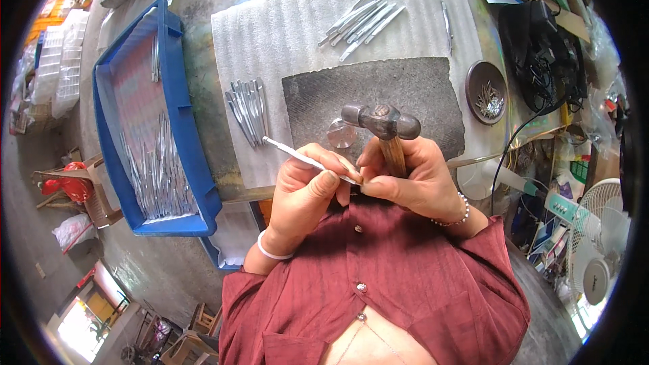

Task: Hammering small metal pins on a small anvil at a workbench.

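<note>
A workshop: hammer (pixel 382 124), blue tray (pixel 177 101) of metal tools

Dark mat (pixel 405 88) bare ahead — steel disc (pixel 341 133), blue tray (pixel 177 61) flank

Your right hand (pixel 412 179) wraps the hammer (pixel 382 125) so that most of its wooden handle is hidden, and the near end of the thin metal piece (pixel 304 159) vanishes between your left hand (pixel 307 192) and right fingers, so you cannot tell how it is pinched there. The small bits in the round dark dish (pixel 487 91) are too tiny to tell apart, and the pieces in the blue tray (pixel 177 94) blur into one silvery mass. The fan (pixel 598 263) at the right and the papers at the top are cut off by the picture's rim.
</note>
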Available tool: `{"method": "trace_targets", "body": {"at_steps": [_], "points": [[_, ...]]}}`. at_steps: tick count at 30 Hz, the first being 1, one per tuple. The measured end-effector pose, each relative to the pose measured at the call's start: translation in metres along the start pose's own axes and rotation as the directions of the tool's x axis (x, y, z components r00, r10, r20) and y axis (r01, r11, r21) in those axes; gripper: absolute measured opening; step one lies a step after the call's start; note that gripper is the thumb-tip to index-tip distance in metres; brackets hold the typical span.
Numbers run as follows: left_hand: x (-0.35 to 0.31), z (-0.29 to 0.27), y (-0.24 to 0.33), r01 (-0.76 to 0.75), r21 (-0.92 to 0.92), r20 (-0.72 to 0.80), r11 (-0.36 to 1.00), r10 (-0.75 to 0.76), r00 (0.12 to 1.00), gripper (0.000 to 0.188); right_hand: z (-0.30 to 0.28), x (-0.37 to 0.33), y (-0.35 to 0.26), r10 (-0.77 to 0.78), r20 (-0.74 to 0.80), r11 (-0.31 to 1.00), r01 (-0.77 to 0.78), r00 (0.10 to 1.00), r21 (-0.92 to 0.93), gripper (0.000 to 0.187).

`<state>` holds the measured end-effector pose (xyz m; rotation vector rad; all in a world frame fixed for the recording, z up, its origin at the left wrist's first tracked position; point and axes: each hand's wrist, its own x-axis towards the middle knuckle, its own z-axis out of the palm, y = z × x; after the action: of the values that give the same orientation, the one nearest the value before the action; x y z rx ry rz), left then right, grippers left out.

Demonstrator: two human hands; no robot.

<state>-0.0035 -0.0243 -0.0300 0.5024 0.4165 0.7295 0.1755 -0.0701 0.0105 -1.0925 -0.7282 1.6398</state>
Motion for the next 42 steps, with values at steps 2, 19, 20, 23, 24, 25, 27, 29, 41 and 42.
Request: {"method": "trace_targets", "body": {"at_steps": [2,19,20,23,24,25,27,29,41,42], "points": [[-0.002,-0.003,0.002,-0.003,-0.037,-0.021,0.999,0.003,1.000,0.015,-0.006,0.002,0.000,-0.038,-0.034,0.979,0.031,0.999,-0.204,0.022],[0.010,-0.004,0.015,-0.143,0.590,-0.143,0.794,0.277,0.950,0.006,-0.013,0.027,0.013,-0.402,0.066,0.520,0.287,0.913,-0.804,0.042],[0.013,-0.005,0.015,-0.152,0.663,-0.101,0.733,0.289,0.952,0.006,-0.015,0.022,0.008,-0.301,-0.015,0.627,0.186,0.953,-0.757,0.037],[0.016,-0.003,0.014,-0.127,0.753,-0.093,0.645,0.296,0.951,0.006,-0.024,0.010,0.012,-0.190,-0.122,0.758,0.067,0.974,-0.649,0.029],[0.017,-0.005,0.012,-0.152,0.777,-0.060,0.611,0.312,0.948,0.008,-0.027,0.007,0.013,-0.158,-0.156,0.832,0.047,0.975,-0.552,0.028],[0.018,-0.007,0.012,-0.177,0.798,-0.027,0.576,0.327,0.944,0.010,-0.028,0.005,0.014,-0.123,-0.186,0.894,0.028,0.975,-0.447,0.028],[0.019,-0.008,0.011,-0.191,0.811,-0.007,0.553,0.335,0.942,0.010,-0.029,0.002,0.013,-0.110,-0.193,0.918,0.025,0.975,-0.397,0.028],[0.020,-0.009,0.010,-0.207,0.823,0.016,0.529,0.343,0.939,0.011,-0.029,0.001,0.013,-0.099,-0.200,0.938,0.024,0.975,-0.346,0.029],[0.020,-0.011,0.008,-0.249,0.897,0.111,0.365,0.359,0.927,0.009,-0.035,0.006,0.016,-0.246,-0.064,0.833,0.177,0.967,-0.525,0.034],[0.020,-0.009,0.009,-0.235,0.898,0.098,0.372,0.350,0.931,0.009,-0.035,0.006,0.016,-0.234,-0.067,0.838,0.166,0.970,-0.520,0.034]]}}
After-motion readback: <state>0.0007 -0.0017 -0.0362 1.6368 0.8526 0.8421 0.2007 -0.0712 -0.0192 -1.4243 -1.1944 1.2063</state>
